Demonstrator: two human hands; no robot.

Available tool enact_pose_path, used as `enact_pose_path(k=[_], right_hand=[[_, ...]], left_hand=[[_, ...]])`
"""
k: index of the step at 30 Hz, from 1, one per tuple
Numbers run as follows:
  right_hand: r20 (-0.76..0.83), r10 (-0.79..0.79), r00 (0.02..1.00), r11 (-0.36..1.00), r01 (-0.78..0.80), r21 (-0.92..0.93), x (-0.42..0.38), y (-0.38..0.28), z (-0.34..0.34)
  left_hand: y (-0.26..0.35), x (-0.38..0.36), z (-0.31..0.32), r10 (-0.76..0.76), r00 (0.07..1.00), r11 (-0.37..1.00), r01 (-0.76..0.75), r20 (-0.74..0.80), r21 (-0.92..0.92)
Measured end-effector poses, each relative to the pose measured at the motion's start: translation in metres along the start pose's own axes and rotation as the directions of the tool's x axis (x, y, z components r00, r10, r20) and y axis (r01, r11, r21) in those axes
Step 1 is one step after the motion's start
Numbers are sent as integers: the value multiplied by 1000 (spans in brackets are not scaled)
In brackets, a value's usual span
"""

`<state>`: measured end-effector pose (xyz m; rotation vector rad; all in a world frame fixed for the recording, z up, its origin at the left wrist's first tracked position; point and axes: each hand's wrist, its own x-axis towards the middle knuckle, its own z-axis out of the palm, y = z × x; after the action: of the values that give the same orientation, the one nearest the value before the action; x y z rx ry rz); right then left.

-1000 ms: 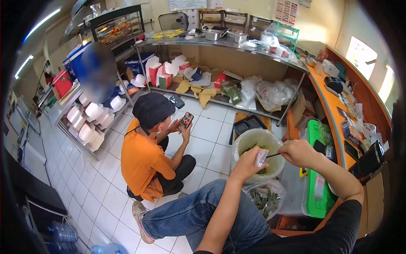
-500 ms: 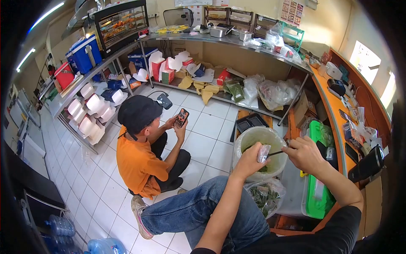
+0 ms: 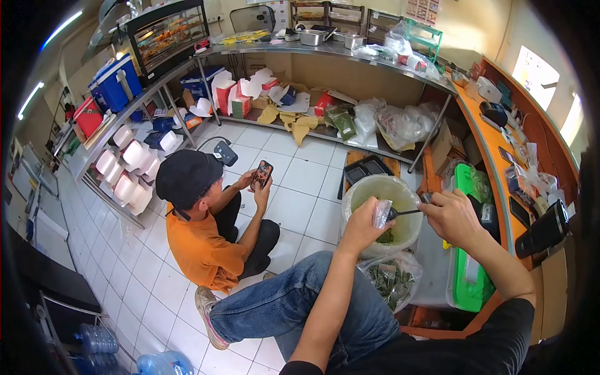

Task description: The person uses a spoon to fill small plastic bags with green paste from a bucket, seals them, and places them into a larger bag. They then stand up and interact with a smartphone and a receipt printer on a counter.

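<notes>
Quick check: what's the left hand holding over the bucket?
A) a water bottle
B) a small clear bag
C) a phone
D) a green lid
B: the left hand pinches a small clear bag above the bucket, while the right hand brings a spoon to it.

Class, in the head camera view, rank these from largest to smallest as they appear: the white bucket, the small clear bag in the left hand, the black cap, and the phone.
1. White bucket
2. Black cap
3. and 4. Phone and small clear bag: look alike, so unranked; the bag is nearer the camera.

bright, evenly lit fisheye view, dark vignetted corners, edges bowed.
</notes>
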<state>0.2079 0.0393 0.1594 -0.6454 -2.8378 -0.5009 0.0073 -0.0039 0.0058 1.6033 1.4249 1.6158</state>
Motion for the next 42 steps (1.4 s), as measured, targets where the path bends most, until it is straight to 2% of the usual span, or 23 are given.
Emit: enact_pose_path(k=[3,5,9,11,13,16,19,21,22,23,25,26,27,28,29,30,33,34,39,41,42], right_hand=[[42,63,997,995,-67,79,-1,2,0],[64,146,987,955,-157,253,-3,2,-3],[26,250,968,925,-247,288,-13,6,5],[195,421,886,775,-463,430,-18,5,6],[214,442,871,746,-490,451,-23,7,8],[180,516,837,693,-532,486,-33,12,24],[237,554,798,645,-592,484,-42,15,46],[261,541,799,572,-578,582,-49,20,84],[191,479,857,656,-494,571,-53,24,105],[189,456,870,664,-473,579,-47,15,103],[-205,382,901,894,-305,328,-27,-8,96],[-182,418,890,767,-238,596,-27,-14,116],[-188,397,898,762,-209,612,-21,-29,116],[-63,538,841,509,-264,819,-13,-47,110],[104,623,775,202,-288,936,-7,-59,108],[102,632,769,216,-301,929,-5,-64,115],[83,633,770,245,-300,922,-4,-72,134],[76,640,765,206,-266,942,-3,-73,137],[57,672,739,186,-242,952,-3,-58,142],[107,730,675,21,-179,984,-5,-49,134],[108,737,668,-18,-141,990,-5,-46,133]], left_hand=[[-1,1,0,6,1000,1000,-6,-3,-3],[-4,1,1,28,998,999,-26,-54,40],[-11,3,2,-59,998,997,59,-11,46],[-13,3,4,17,998,999,-15,-58,37],[-18,3,7,36,998,999,-34,-55,37],[-20,3,5,-32,998,999,33,-54,29],[-20,3,5,-33,996,999,35,-82,29],[-18,2,4,-115,990,991,108,-81,-78],[-19,2,5,-117,989,991,110,-95,-71],[-21,1,7,-67,992,996,60,-109,-68],[-20,1,5,-26,987,999,20,-159,-37],[-16,0,4,-68,994,998,68,-83,-6],[-15,-1,3,-114,993,993,114,-3,30],[-18,-1,4,-118,993,992,119,-25,50],[-21,-2,6,-29,999,1000,29,-28,-2],[-24,-1,9,65,997,996,-67,-34,-55],[-30,-1,13,37,999,999,-36,6,-34],[-27,-2,11,11,1000,999,-10,16,-43],[-18,1,6,36,999,997,-36,-12,-75],[-16,0,8,34,999,958,-41,-30,-284],[-15,0,10,38,998,956,-49,-44,-290]])
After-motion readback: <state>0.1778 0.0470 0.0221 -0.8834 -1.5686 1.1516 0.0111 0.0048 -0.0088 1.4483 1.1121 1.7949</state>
